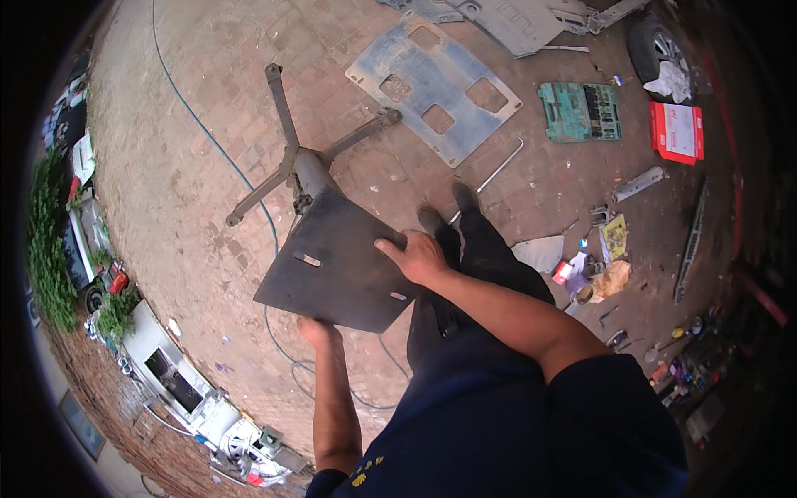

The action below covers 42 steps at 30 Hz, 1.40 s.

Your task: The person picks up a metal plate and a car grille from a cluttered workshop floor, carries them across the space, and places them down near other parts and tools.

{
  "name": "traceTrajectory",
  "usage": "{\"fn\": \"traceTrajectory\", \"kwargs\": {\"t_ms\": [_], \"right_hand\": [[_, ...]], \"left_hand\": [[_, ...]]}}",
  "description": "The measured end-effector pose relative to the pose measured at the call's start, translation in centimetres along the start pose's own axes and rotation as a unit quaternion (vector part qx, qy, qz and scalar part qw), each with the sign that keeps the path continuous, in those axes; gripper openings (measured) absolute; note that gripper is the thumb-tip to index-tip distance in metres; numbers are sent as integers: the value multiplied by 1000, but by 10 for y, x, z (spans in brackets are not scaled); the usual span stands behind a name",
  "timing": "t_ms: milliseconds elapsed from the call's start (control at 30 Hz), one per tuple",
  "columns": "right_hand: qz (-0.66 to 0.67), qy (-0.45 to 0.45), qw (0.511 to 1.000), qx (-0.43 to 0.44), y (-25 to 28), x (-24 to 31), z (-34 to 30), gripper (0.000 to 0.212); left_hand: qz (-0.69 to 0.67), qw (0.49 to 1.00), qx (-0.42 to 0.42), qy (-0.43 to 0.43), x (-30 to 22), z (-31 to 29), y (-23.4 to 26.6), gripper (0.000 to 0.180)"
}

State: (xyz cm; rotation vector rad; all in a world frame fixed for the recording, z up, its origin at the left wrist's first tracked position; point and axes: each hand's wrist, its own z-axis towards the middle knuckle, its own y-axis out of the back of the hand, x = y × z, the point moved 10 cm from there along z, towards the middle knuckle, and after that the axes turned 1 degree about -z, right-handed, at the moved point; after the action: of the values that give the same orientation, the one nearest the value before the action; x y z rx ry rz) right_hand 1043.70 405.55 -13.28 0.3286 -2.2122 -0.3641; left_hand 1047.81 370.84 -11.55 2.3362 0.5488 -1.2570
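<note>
A dark flat plate with two slots lies tilted over a metal stand with three spread legs. My left hand grips the plate's near edge, its fingers partly hidden beneath. At the right edge, my right hand holds the plate with the thumb on top and the other fingers mostly out of sight. The top of the stand is hidden under the plate, so I cannot tell whether they are joined.
Beyond the stand lies a bluish metal sheet with square holes. A bent metal bar rests near my feet. To the right are a green tool case, a red box and a wheel. A hose crosses the paving.
</note>
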Motion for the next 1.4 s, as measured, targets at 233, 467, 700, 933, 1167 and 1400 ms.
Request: {"fn": "traceTrajectory", "kwargs": {"t_ms": [233, 467, 700, 933, 1167, 1400], "right_hand": [[-51, 194, 971, -126, 23, 37, 5, 55], [-74, 252, 959, -105, 1, 109, 34, 49], [-94, 244, 962, -78, -49, 204, 91, 48], [-169, 196, 966, -1, -110, 299, 177, 57], [-123, 234, 959, -98, -38, 268, 244, 52], [-376, -155, 913, 3, 222, -153, 117, 43]], "left_hand": [[-11, 999, -39, 30, -6, 1, -2, 41], [-89, 995, -34, 28, -52, 51, -7, 45], [-113, 993, -12, 9, -104, 148, -2, 47], [-107, 992, 13, 62, -132, 275, 2, 45], [46, 993, -99, -33, -154, 312, 54, 63], [133, 978, -5, 158, 93, 183, 139, 47]]}}
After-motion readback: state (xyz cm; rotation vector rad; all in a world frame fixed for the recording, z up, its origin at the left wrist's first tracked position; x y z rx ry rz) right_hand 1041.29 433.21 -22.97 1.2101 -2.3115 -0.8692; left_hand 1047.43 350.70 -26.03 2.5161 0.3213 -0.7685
